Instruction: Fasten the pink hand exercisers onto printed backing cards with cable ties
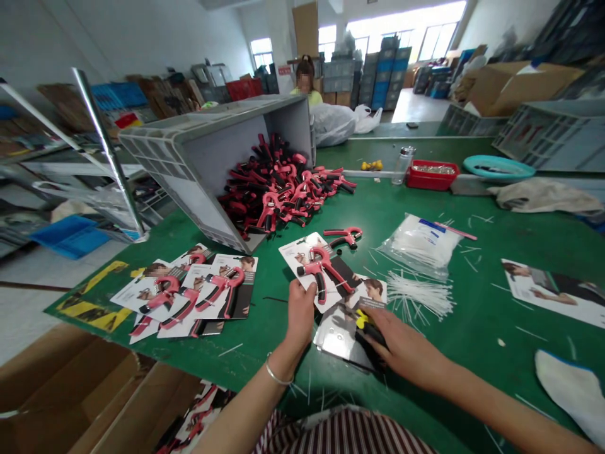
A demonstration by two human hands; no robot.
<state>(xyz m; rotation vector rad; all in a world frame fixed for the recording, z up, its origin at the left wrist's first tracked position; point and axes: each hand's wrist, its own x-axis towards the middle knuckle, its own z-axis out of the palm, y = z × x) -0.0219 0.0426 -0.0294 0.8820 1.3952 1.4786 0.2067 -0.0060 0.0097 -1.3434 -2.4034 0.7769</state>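
My left hand [301,310] is closed on the lower left edge of a printed backing card [293,251], its thumb on top. On that card lies a red-and-black hand grip strengthener [323,265] with a white cable tie across it. My right hand [399,340] is wrapped round cutting pliers [363,320] with yellow-and-black handles, their jaws pointing at the card's lower edge. Beneath the pliers are more backing cards [331,334], partly covered by my hand. A loose hand grip [347,237] lies just beyond the held card.
A tipped grey crate [198,164] spills a heap of hand grips [288,189]. Carded grips [189,293] are piled at left. White cable ties [420,295], a bag of ties [418,243] and a red tray [432,174] lie right. A person [306,82] is across the table.
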